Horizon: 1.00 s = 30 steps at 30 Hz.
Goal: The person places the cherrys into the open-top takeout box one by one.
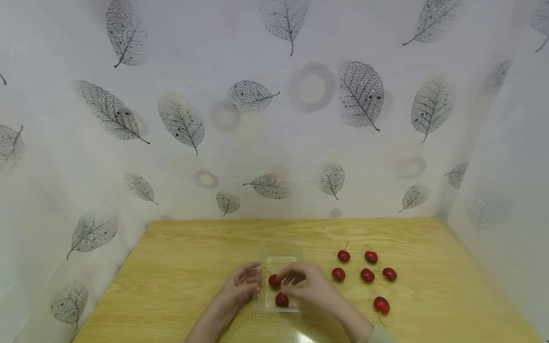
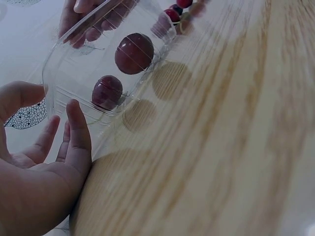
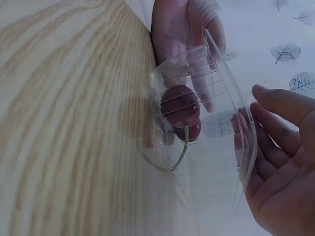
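Note:
A clear plastic box point(image 1: 279, 310) stands on the table with two dark red cherries inside. One cherry point(image 1: 274, 280) lies farther back, the other cherry point(image 1: 281, 299) nearer the front; a green stem point(image 3: 185, 147) shows in the right wrist view. My left hand point(image 1: 236, 290) is at the box's left side, fingers relaxed and fingertips right at the wall. Over the right rim reaches my right hand point(image 1: 310, 286), its fingers loosely bent above the cherries. In the right wrist view this hand point(image 3: 280, 157) has its thumb and fingers apart at the rim, with nothing between them.
Several loose cherries lie on the wooden table point(image 1: 193, 252) right of the box, among them a cherry point(image 1: 338, 274) close by and a cherry point(image 1: 381, 305) nearer the front. A leaf-patterned sheet point(image 1: 274, 143) rises behind the table and along both sides.

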### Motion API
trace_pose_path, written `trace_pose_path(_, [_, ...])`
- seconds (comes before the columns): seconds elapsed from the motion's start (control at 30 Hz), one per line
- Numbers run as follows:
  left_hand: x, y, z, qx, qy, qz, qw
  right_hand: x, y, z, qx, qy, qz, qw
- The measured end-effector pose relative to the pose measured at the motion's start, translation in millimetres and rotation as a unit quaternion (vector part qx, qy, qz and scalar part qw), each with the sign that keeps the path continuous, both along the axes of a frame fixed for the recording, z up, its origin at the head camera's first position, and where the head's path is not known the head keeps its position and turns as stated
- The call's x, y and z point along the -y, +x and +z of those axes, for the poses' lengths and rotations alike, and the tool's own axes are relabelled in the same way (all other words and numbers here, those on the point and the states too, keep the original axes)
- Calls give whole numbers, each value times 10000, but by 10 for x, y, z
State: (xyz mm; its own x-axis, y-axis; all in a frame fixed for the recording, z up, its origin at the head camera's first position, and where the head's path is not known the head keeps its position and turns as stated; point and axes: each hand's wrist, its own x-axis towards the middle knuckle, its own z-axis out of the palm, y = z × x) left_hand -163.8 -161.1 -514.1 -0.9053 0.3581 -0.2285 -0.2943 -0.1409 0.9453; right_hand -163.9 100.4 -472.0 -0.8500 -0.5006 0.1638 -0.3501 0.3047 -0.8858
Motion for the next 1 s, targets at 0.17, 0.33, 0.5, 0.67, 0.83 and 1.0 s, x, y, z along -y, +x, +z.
trace_pose_path(0.17, [0,8,1,-1,-36,2,10000,-62,2,16,164,-357,-171,9991])
trace_pose_path(0.33, [2,5,8,7,-28,2,10000,-154,-16,25,211,-539,-332,9978])
trace_pose_path(0.5, [4,7,15,13,15,28,10000,-253,-42,16,160,-608,-448,9970])
trace_pose_path(0.67, [-2,5,17,50,58,32,10000,-369,-42,33,109,-736,-539,9958])
trace_pose_path(0.83, [-5,7,24,36,11,49,10000,-487,-31,71,143,-817,-609,9947])
trace_pose_path(1.0, [0,9,23,29,-49,71,10000,-623,-6,93,511,-630,-873,9929])
